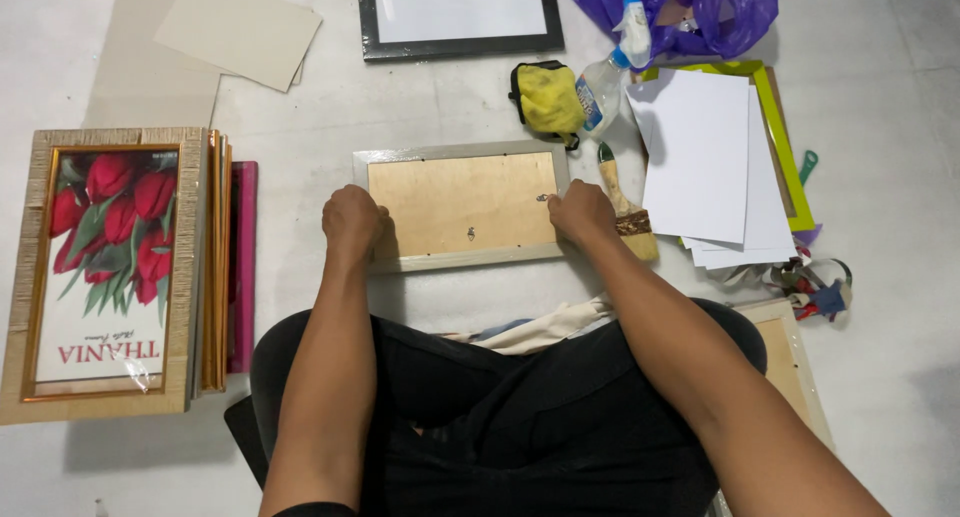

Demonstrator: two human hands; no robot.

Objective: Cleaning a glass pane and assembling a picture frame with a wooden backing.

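Observation:
A pale picture frame [462, 206] lies face down on the floor in front of me, its brown backing board up. My left hand [352, 220] rests closed on the frame's left edge. My right hand [582, 213] presses on the right edge, fingertips at a small metal clip on the backing. A small hanger sits low in the middle of the board. I sit on the floor, knees in black trousers below the frame.
A stack of frames [105, 267] with a red tulip print lies left. Behind are cardboard sheets [235, 27], a black frame [460, 17], a yellow cloth [548, 99], a spray bottle [610, 72], a purple bag [690, 7]. A brush [625, 202], white sheets [710, 167] and another frame [790, 362] lie right.

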